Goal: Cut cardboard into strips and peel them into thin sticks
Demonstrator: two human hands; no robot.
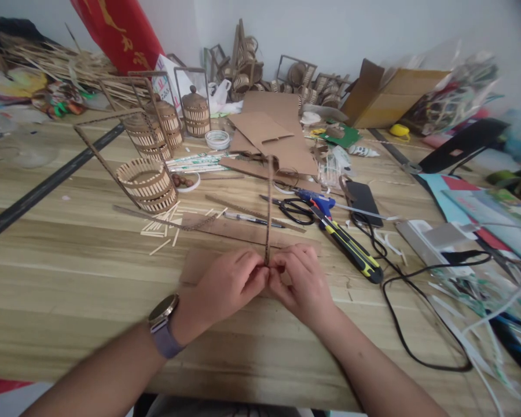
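My left hand point(234, 278) and my right hand point(301, 281) meet at the near middle of the table. Both pinch the lower end of a narrow brown cardboard strip point(269, 214), which stands upright between them. The fingertips hide the strip's very end. Under and behind my hands lie flat cardboard pieces point(195, 263). A scatter of short pale sticks point(158, 225) is to the left, beside a small slatted basket point(145, 185) with a tall handle. Just beyond the strip are a pen point(254, 218) and black-handled scissors point(297, 211).
A yellow-black utility knife point(351, 249), a blue glue gun point(319, 200) and a phone point(364, 202) lie on the right, near a looping black cable point(399, 330). Finished lidded baskets point(195, 113) and cardboard sheets point(271, 127) stand or lie further back. An opened carton point(391, 95) is behind.
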